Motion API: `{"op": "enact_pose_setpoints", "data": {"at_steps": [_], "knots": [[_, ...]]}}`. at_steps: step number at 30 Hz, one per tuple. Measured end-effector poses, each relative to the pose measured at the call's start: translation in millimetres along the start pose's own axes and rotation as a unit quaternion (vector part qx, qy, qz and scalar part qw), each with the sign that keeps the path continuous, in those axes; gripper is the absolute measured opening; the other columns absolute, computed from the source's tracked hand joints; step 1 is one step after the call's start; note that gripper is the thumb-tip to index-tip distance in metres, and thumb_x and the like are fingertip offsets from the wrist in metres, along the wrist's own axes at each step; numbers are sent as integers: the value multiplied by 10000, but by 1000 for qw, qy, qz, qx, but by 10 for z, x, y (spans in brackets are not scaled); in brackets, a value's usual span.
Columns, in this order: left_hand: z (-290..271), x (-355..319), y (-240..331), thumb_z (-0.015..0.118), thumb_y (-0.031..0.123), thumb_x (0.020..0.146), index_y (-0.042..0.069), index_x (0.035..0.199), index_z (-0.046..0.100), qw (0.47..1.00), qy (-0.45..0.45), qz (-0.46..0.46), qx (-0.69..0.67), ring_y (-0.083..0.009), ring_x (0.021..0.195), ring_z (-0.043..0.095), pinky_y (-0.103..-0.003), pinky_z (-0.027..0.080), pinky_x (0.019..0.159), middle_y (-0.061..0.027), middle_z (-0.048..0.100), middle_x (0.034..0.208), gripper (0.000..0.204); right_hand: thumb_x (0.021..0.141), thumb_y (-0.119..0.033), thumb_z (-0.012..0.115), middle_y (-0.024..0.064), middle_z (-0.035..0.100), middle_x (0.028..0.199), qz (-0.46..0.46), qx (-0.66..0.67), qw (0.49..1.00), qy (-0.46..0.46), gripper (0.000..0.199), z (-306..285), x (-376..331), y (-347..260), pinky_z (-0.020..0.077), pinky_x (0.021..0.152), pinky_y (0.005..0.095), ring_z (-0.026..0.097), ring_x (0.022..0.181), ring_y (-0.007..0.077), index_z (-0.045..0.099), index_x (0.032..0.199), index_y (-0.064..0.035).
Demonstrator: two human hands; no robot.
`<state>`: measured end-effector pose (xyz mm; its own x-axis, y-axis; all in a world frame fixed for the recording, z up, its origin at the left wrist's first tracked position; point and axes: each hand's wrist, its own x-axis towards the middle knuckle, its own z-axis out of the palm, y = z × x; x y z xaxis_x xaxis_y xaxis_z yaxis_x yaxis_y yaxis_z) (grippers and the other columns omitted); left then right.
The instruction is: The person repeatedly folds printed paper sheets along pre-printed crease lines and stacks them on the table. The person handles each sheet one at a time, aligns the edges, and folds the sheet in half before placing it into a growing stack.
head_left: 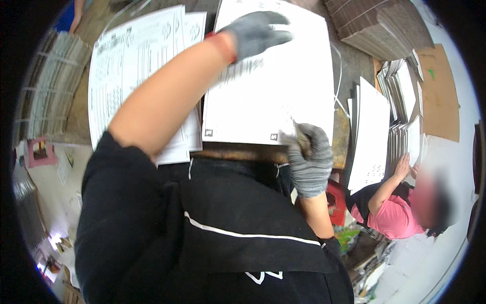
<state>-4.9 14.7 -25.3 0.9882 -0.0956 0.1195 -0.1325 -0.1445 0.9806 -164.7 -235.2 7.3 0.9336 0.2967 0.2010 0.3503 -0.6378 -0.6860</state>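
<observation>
A large white printed sheet (268, 106) lies in front of me on a worn table, with small black squares printed along its near edge. My left hand (260, 34), in a grey knit glove, reaches across the far part of the sheet. Its fingers are stretched out and slightly apart, blurred by motion, and hold nothing. My right hand (310, 154), in a grey striped glove, is closed at the near right corner of the sheet. Blur and its own fingers hide what it grips. Left of the sheet lie overlapping printed sheets (129, 76), partly under my left forearm.
Tall stacks of flat board stand at the far right (379, 30) and far left (55, 86). White panels (372, 137) lean at the right, beside a person in a pink shirt (395, 218) handling a stack. A red stool (335, 202) and a pink stool (40, 153) stand below table height.
</observation>
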Motion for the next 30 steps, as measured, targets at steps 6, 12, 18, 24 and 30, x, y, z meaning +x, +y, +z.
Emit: {"op": "enact_pose_setpoints", "data": {"at_steps": [6,12,18,24,30], "knots": [[-541,-1377,230,736,253,874,15,973,634,974,148,-157,71,-142,783,581,-266,490,742,-46,642,850,277,790,40,646,236,608,1186,0,-71,990,125,247,-200,52,667,468,969,437,589,1099,370,612,1032,5],[-437,-1687,165,721,260,881,40,909,636,961,96,-257,-23,-74,621,540,-225,463,575,4,603,727,238,674,46,625,223,613,1202,-22,-127,986,108,365,-189,32,553,456,968,459,590,1085,384,622,1032,-23],[-463,-1813,6,751,362,847,33,1176,611,924,45,-279,-256,-41,601,554,-183,452,518,13,644,838,485,656,17,617,174,626,1196,-41,-98,988,112,410,-146,-55,532,413,1002,477,572,1101,369,627,1062,-41],[-379,-1944,142,746,275,856,-6,1316,551,972,98,-158,-145,-186,1076,599,-331,469,963,-89,661,1166,573,662,11,594,158,625,1172,-104,-92,982,127,422,-100,-119,585,416,993,484,556,1095,366,622,1078,-54],[-1114,-2437,-47,686,158,893,0,1291,565,949,252,-177,-71,-173,1013,616,-320,503,887,-94,661,1162,445,685,-31,594,151,605,1254,-141,-136,969,150,471,8,-234,775,394,1046,505,545,1197,351,598,1155,-70]]}}
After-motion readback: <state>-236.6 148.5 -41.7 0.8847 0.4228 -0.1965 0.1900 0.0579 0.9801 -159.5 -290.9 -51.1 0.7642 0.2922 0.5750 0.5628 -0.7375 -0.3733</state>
